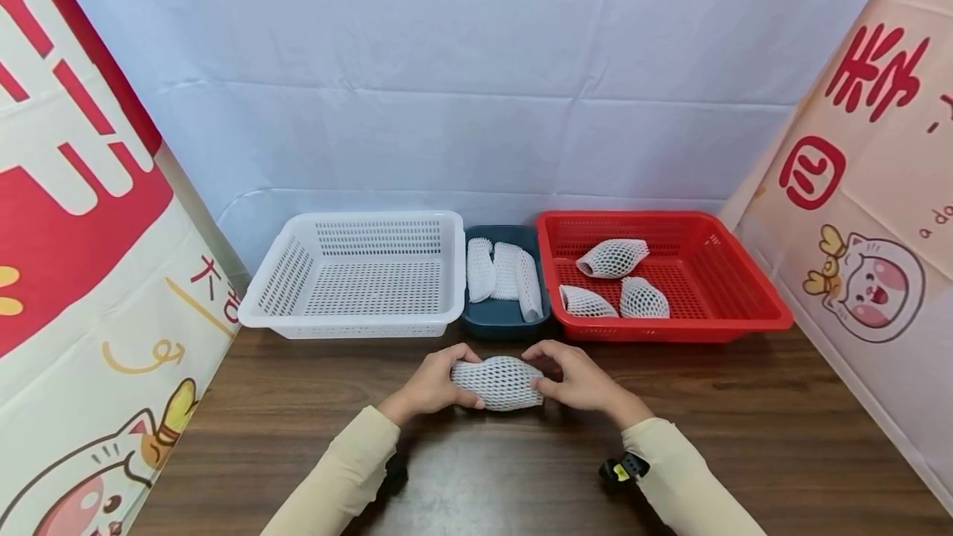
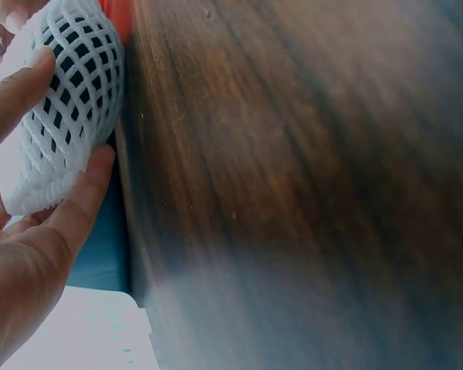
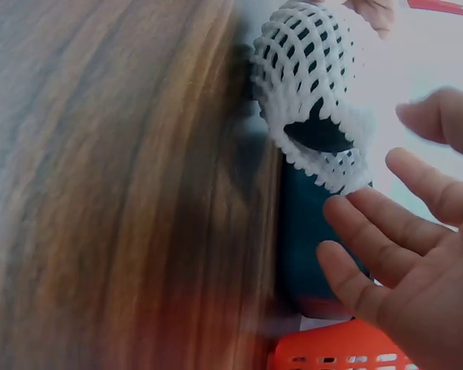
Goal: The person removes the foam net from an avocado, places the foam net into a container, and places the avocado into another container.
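Foam net sleeve (image 1: 499, 383), gripped by my left hand (image 1: 433, 383) apparently for steadiness, points its mouth toward my right hand (image 1: 583, 379), fingers loosely spread.

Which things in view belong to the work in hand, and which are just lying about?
Likely part of the work:
bulging foam net, in the left hand, with the right hand near its end
blue tray with flatter nets
red basket with three rounded nets
white basket, less certainly

Seemingly just there:
printed side cloths
pale back cloth
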Tool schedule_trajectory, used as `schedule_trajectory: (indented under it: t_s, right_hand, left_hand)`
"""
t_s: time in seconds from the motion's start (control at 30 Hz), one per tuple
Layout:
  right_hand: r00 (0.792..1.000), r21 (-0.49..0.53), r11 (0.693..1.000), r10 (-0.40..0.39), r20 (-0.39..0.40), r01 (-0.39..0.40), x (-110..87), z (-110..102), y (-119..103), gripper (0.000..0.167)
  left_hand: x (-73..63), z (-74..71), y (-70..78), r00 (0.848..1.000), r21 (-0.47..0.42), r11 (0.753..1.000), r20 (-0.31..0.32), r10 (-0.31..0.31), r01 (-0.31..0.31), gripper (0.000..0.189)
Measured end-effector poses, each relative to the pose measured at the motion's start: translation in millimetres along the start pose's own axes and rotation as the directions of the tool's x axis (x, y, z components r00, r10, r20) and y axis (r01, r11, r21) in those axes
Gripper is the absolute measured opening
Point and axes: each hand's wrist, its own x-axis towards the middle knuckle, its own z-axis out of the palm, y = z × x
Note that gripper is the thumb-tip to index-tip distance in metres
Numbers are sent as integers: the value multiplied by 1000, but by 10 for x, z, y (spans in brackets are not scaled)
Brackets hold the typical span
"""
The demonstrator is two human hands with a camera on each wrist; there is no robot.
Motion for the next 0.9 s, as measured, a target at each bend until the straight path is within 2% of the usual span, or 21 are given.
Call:
schedule_trajectory:
  t_s: [0.1,0.17,0.3,0.43,0.57,0.73,0.9]
  right_hand:
    - [998,-30,999,25,-52,-27,-34,-14,28,18]
    - [997,-58,997,56,-62,-59,-54,-23,49,15]
    - [996,-79,993,89,-10,-90,-87,-37,93,15]
    - [995,1,997,83,55,-84,-99,-18,132,11]
    - [991,101,987,122,46,-127,-101,1,144,9]
    - [977,235,949,206,46,-211,-105,-21,121,25]
    - [974,286,931,208,96,-227,-74,-45,34,32]
  left_hand:
    - [0,3,-19,1000,3,1000,0,11,-11,46]
    - [-3,2,-23,1000,5,1000,-3,18,-18,46]
    - [-11,-2,-25,1000,-1,1000,-5,27,-27,44]
    - [-21,-7,-29,999,-2,999,-6,34,-34,42]
    - [-28,-8,-29,999,5,999,-10,39,-39,40]
    - [-30,-4,-29,998,14,998,-15,56,-56,39]
    - [-12,-10,-33,994,31,994,-21,103,-103,38]
